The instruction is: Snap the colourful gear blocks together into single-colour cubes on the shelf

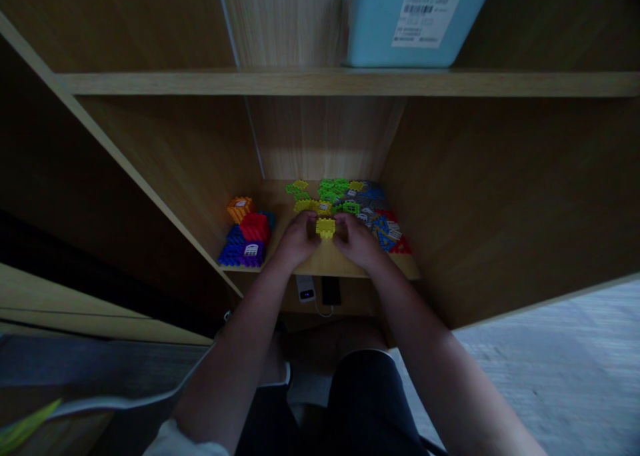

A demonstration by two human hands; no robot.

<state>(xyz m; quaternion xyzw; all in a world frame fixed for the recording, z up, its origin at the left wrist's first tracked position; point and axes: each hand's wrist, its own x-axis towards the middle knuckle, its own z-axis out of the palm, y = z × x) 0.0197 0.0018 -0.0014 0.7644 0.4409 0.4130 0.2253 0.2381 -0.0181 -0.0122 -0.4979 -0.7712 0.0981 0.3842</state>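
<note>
Between my two hands is a yellow interlocking block (pixel 325 228) with toothed edges, just above the wooden shelf. My left hand (pixel 299 237) grips its left side, fingers curled in. On the opposite side my right hand (pixel 354 237) closes on the block with thumb and fingers. Flat yellow pieces (pixel 314 207) and green pieces (pixel 334 189) lie behind the hands. Grey, blue and red pieces (pixel 385 229) spread out at the right. To the left stand built-up blocks: an orange one (pixel 241 209), a red one (pixel 255 227) and a purple one (pixel 240 253).
A light-blue bin (pixel 375 29) with a white label sits on the upper shelf (pixel 320 83). Wooden side panels enclose the compartment left and right. Below the shelf are a white device (pixel 305 288) with a cable and a black device (pixel 331 291).
</note>
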